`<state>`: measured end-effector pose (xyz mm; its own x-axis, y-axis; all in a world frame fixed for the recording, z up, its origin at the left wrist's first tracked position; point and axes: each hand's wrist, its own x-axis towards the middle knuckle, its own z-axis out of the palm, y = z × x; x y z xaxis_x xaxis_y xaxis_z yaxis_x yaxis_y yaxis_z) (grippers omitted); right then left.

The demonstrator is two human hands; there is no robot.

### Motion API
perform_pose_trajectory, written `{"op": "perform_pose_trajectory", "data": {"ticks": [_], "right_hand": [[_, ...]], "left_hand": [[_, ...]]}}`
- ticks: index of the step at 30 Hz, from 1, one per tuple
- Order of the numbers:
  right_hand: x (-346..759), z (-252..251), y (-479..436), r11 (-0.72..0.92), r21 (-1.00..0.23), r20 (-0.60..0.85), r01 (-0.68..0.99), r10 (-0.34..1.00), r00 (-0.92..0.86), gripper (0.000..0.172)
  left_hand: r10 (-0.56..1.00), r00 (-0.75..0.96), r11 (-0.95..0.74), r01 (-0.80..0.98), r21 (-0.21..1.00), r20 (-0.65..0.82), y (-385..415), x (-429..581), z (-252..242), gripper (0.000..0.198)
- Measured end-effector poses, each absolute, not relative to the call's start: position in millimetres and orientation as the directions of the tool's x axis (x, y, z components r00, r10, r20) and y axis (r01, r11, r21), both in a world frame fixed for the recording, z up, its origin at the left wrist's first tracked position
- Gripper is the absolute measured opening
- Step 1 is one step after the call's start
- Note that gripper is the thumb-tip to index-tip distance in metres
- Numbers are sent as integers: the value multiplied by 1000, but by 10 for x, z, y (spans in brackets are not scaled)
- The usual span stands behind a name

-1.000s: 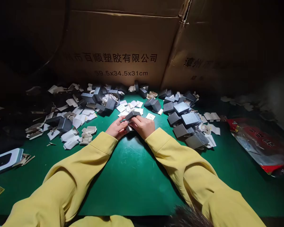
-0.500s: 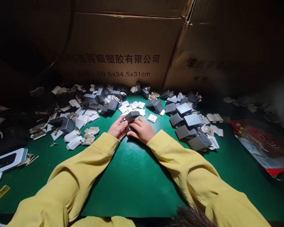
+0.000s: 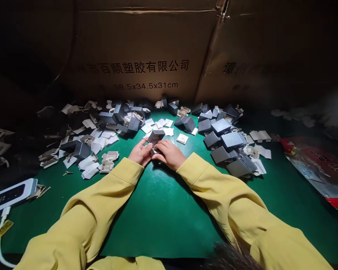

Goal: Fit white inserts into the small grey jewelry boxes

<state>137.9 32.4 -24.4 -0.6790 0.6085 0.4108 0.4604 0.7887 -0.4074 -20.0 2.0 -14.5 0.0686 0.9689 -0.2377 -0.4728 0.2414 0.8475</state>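
Observation:
Between my two hands is a small dark grey hinged box, its lid raised and its pale inside partly showing. My left hand grips it from the left side, with the fingers wrapped round it. My right hand holds the right side, fingers bent over the box's lower half. What lies inside the box is mostly hidden by the fingers. Just beyond the box are several white folded cards. A small square white card lies on the green table a little right of my right hand.
Dark boxes are heaped on the right, others among white paper pieces on the left. A white device with a cable lies at left. A red and clear plastic bag is at right. Cardboard cartons stand behind.
The box's lid has tilted further up and back, so its inside now shows. Both hands keep nearly the same place. The whole view has shifted slightly.

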Motion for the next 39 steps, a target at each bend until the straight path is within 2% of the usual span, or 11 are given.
{"op": "perform_pose_trajectory", "data": {"ticks": [11, 16, 19, 22, 27, 29, 33, 39], "right_hand": [[1371, -255, 301, 783, -443, 415, 436, 611, -674, 37], [1430, -230, 215, 768, -500, 522, 400, 636, -569, 35], [1462, -201, 190, 729, -550, 586, 407, 685, -433, 31], [1472, -207, 189, 669, -595, 596, 445, 739, -315, 27], [1474, -284, 209, 651, -583, 609, 487, 746, -268, 23], [1480, -301, 230, 677, -537, 635, 504, 717, -287, 24], [1498, -273, 283, 754, -343, 697, 560, 604, -386, 26], [1527, -176, 308, 792, -54, 670, 608, 481, -566, 33]], "left_hand": [[954, 106, 297, -471, 830, -282, -2, -226, -117, 50], [949, 74, 293, -555, 778, -305, -20, -197, -97, 46], [933, 88, 335, -564, 755, -349, -45, -187, -79, 44], [922, 94, 363, -553, 750, -376, -72, -180, -68, 45], [930, 138, 362, -508, 782, -341, -98, -165, -103, 49], [941, 126, 335, -493, 803, -315, -96, -156, -126, 49], [951, 133, 309, -478, 822, -280, -82, -142, -147, 51], [961, 160, 274, -442, 854, -225, -77, -159, -163, 45]]}}
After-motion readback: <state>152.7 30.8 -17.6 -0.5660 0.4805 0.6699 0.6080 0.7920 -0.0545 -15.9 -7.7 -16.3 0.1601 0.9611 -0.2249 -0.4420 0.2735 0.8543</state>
